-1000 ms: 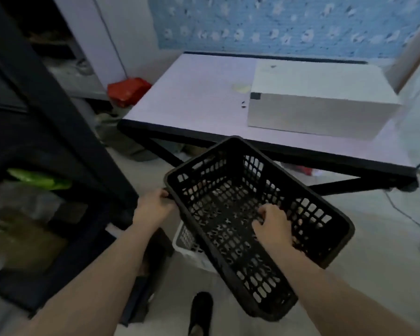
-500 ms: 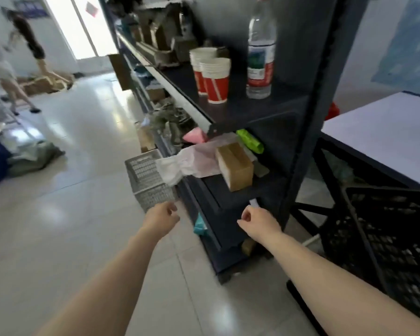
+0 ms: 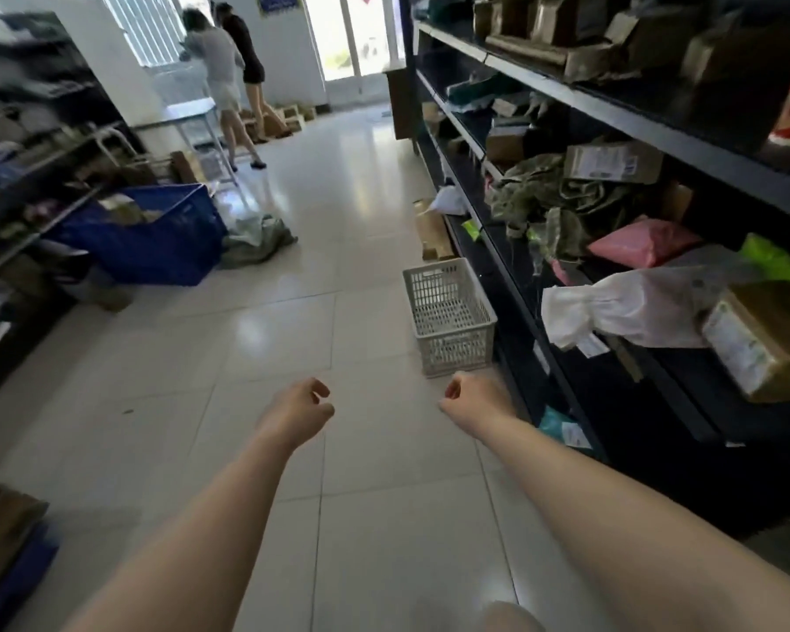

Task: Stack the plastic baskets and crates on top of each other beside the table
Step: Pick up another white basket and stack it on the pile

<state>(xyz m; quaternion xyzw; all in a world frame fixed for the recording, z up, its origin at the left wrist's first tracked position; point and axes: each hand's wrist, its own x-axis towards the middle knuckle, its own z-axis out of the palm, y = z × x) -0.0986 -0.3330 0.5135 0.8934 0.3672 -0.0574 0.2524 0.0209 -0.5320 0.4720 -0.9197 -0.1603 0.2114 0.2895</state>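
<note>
Both arms extended forward over tiled floor. Left hand and right hand loosely curled, holding nothing, apart from each other. White basket upright on floor just ahead of right hand, long side close along base edge of shelf at right; touching or not, hard to tell. Open floor left of basket and ahead. Blue crate farther left, well apart from basket, beside left shelving; appears to hold boxes. Grey sack just right of crate. Two people at aisle's far end.
</note>
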